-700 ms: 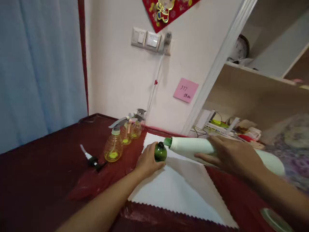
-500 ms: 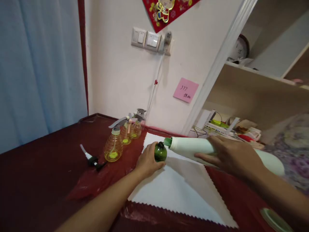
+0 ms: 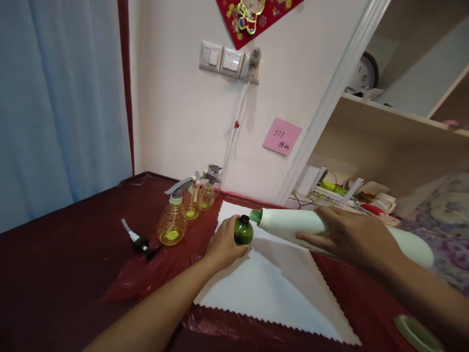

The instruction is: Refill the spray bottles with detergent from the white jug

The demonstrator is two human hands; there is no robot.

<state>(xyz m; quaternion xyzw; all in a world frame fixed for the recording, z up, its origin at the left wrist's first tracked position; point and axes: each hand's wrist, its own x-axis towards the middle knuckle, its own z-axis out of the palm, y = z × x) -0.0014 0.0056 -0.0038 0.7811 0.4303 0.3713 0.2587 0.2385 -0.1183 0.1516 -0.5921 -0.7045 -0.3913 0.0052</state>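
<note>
My left hand (image 3: 223,244) is wrapped round a small dark green bottle (image 3: 243,231) that stands on a white cloth (image 3: 264,288). My right hand (image 3: 351,237) grips a large pale green bottle (image 3: 289,222), tipped on its side with its open green neck (image 3: 255,216) right above the small bottle's mouth. The far end of the large bottle sticks out past my right wrist.
Three yellow spray bottles (image 3: 172,225) stand to the left on the dark red table (image 3: 66,254). A loose pump head (image 3: 141,243) lies beside them. A green cap (image 3: 417,333) lies at bottom right. Behind are a wall with switches (image 3: 222,59), a pink note (image 3: 281,136) and cluttered shelves (image 3: 351,193).
Almost nothing differs; both hands and the two bottles hold the same pose, the view shifting only slightly.
</note>
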